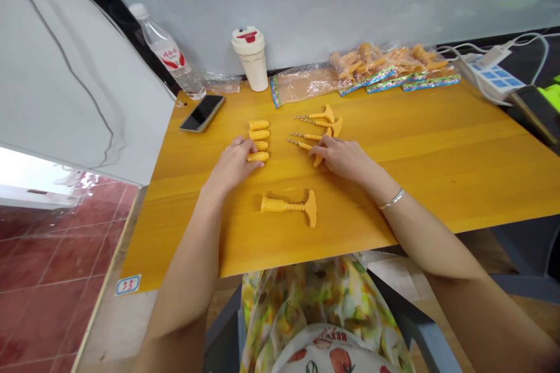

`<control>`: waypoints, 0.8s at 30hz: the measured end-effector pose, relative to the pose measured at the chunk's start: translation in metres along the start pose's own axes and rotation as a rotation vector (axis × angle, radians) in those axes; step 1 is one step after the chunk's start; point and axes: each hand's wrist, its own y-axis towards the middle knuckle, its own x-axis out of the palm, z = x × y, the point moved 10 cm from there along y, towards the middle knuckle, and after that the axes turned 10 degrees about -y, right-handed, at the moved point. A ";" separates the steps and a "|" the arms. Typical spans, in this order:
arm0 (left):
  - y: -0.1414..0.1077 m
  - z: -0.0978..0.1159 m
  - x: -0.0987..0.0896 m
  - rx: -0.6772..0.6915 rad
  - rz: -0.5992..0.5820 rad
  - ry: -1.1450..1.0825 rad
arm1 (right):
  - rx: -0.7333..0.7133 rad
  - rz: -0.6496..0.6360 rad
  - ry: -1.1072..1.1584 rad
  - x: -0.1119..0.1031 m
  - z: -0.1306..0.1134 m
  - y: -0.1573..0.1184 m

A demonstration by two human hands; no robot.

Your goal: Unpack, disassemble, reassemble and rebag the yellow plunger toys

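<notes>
My left hand [236, 162] has its fingers closed on the nearest yellow plastic sleeve [259, 157], the front one in a short column. Just behind lie more ribbed sleeves [259, 134]. To the right, my right hand [339, 157] grips the T-shaped handle of the nearest yellow corkscrew [305, 145]. Several other corkscrews [315, 122] lie behind it, their metal spirals pointing left. In front of both hands rests a corkscrew with its sleeve fitted over the spiral [289, 205], handle to the right.
Along the back of the wooden table [394, 186] lie clear bags of yellow corkscrews [376, 64] and a flat clear bag [301, 83]. A lidded cup [254, 64], a water bottle [168, 55] and a phone [202, 113] stand or lie at back left. A power strip [494, 76] with cables is at right.
</notes>
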 end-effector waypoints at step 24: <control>-0.005 0.010 -0.009 0.005 0.010 -0.005 | 0.178 -0.036 0.041 -0.011 0.010 0.001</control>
